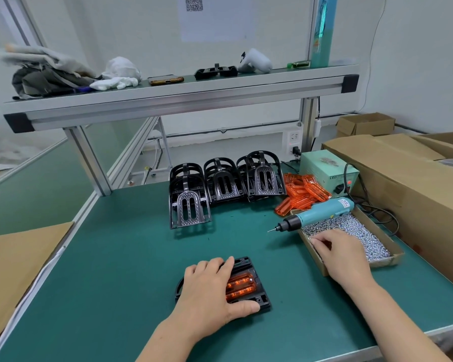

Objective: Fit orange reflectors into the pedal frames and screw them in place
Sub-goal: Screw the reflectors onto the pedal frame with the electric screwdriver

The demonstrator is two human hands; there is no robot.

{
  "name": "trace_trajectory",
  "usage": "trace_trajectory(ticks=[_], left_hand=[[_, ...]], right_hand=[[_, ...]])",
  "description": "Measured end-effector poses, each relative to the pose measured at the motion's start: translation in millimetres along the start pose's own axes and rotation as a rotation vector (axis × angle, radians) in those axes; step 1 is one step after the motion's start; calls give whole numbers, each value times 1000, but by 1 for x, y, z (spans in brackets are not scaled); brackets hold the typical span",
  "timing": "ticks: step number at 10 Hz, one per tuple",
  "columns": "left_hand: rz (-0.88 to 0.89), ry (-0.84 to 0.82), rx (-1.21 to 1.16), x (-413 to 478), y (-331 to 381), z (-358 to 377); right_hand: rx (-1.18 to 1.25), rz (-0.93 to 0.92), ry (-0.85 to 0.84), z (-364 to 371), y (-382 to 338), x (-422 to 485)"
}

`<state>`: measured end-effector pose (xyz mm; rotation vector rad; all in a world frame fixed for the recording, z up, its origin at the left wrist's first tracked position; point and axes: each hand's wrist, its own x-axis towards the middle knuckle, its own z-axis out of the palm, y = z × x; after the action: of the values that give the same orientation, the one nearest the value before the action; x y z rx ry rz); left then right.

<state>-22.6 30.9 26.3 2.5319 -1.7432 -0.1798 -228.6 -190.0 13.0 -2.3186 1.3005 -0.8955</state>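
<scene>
L hand (209,291) lies flat over a black plastic pedal frame (258,300) on the green table mat (115,257), near the front edge. Its fingers are fairly straight across the frame's far-left part w/ the thumb along the near edge, pressing it down rather than wrapping it. An orange ribbed reflector (241,284) sits in the middle of the frame, partly under the fingers. R hand (343,254) is off to the right, reaching into a shallow cardboard tray (322,269) full of small silver screws (358,231). Its fingertips are curled down into the heap; can't tell if it has one pinched. A teal electric screwdriver (317,214) lies w/ its body on the tray's far end, bit pointing left over the mat, neither hand on it. Just behind it is a loose pile of orange reflectors (302,193), and left of that, stacks of black pedal frames (220,189) in a row at the back of the mat. A pale green power box (322,165) stands behind the pile, red light on. A big brown cardboard carton (408,189) runs along the right side.
</scene>
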Motion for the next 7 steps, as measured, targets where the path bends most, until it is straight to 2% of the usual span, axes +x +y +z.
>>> trace_trajectory(ticks=[2, 6, 7], left_hand=[[-2, -3, -4, -1, 1, -1], [-3, 0, -4, 0, 1, -2], [-2, 3, -3, -1, 2, -3]], right_hand=[[-67, 81, -127, -8, -5, 3], [52, 37, -167, -14, -22, -42], [144, 64, -145, -14, -22, -47]])
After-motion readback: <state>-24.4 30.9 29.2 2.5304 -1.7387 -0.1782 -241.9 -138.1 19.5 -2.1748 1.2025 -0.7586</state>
